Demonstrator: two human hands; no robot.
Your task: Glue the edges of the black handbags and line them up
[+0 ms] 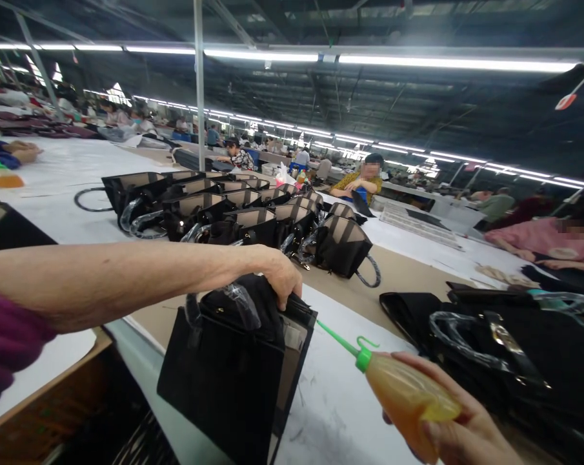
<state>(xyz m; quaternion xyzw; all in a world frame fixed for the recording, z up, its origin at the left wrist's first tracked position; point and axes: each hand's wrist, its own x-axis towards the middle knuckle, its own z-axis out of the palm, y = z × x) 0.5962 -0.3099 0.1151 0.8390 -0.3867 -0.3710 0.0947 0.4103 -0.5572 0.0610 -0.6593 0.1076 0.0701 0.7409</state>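
Observation:
A black handbag (224, 368) with plastic-wrapped handles stands at the table's near edge, tilted, its open side facing right. My left hand (282, 278) reaches over it from the left, fingers closed on the bag's top edge. In my right hand (466, 420) is a squeeze bottle (402, 394) of amber liquid with a green cap and a long green nozzle. The nozzle tip points left and lies close to the bag's upper right edge; whether it touches cannot be made out. My left fingertips are partly hidden behind the edge.
Several black handbags (199, 206) stand in rows across the table (393, 265). More black bags (514, 349) lie at right. Another bottle (6, 177) stands at far left near a person's hands (25, 152). A person in pink (553, 236) works at right. A wooden crate (54, 400) is below left.

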